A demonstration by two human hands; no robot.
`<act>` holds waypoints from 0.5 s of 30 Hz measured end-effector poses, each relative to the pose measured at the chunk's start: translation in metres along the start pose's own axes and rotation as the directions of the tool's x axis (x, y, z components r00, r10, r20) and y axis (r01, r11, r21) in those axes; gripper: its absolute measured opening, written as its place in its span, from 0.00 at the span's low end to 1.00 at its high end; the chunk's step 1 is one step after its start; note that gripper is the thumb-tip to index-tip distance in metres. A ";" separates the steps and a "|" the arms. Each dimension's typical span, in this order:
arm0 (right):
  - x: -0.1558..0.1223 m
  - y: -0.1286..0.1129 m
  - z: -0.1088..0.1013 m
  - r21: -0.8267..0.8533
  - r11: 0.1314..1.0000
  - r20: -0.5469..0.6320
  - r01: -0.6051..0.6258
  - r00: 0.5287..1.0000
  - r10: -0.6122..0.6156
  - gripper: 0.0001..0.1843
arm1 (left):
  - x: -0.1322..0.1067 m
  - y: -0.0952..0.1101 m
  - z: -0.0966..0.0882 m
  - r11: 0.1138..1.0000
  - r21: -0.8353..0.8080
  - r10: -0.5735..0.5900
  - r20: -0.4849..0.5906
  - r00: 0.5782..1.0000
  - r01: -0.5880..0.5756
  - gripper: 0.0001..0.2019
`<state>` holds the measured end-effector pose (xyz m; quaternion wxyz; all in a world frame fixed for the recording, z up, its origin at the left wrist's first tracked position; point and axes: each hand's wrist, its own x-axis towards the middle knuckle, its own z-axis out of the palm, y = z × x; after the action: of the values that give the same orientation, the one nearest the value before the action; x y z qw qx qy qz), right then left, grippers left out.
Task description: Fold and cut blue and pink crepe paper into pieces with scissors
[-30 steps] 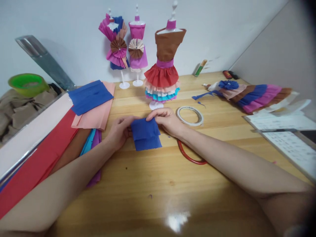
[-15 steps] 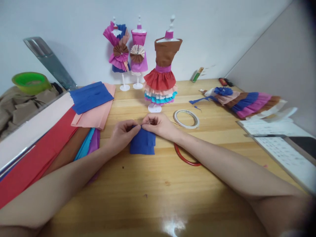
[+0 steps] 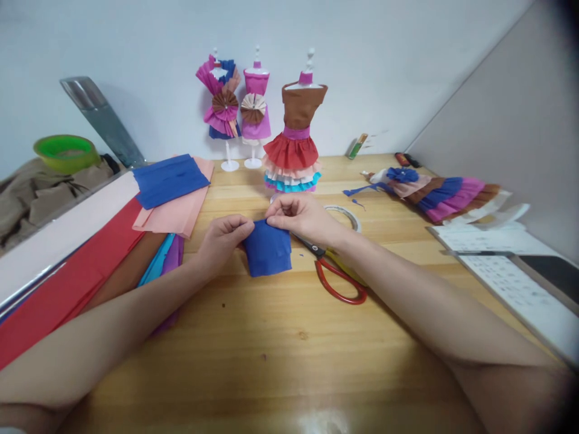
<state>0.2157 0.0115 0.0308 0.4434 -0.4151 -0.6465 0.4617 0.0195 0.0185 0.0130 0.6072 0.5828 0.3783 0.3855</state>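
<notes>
A small square of blue crepe paper (image 3: 269, 250) hangs over the table between my two hands. My left hand (image 3: 226, 238) pinches its upper left corner between thumb and fingers. My right hand (image 3: 301, 217) is closed on the top edge, a little to the right. Under my right wrist lie scissors (image 3: 341, 289) with red handle loops, their blades partly hidden by the hand. Behind that forearm a roll of white tape (image 3: 355, 218) shows in part.
Three dress forms in paper clothes stand at the back, the nearest in a brown top (image 3: 302, 108). Folded coloured paper (image 3: 169, 181) lies left. On the right are a lying doll dress (image 3: 446, 191) and a printed sheet (image 3: 502, 280) with a dark phone-like object (image 3: 552, 271).
The blue paper has been lifted slightly and shifted right, and my hands have moved a little apart along its top edge. More of the scissors shows. The camera view has tilted slightly.
</notes>
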 end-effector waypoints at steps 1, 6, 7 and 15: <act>0.000 -0.001 -0.001 0.011 1.000 -0.018 0.008 1.000 -0.008 0.10 | 0.000 0.001 0.000 1.000 0.000 0.001 0.005 1.000 -0.001 0.14; 0.002 -0.004 -0.006 0.129 0.992 -0.138 0.013 0.990 0.005 0.16 | -0.001 0.003 0.001 0.998 -0.061 0.000 -0.004 1.000 0.000 0.15; 0.002 -0.005 -0.006 0.165 0.986 -0.153 0.008 0.988 0.018 0.17 | -0.001 0.003 0.001 0.997 -0.080 0.001 -0.003 1.000 -0.001 0.15; -0.001 -0.007 0.008 0.258 0.954 -0.054 -0.150 0.984 0.169 0.19 | 0.001 0.006 -0.001 0.993 -0.112 0.033 0.004 0.999 -0.032 0.15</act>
<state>0.2077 0.0072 0.0362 0.4782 -0.4231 -0.5293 0.5587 0.0187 0.0200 0.0188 0.6336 0.5550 0.3449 0.4143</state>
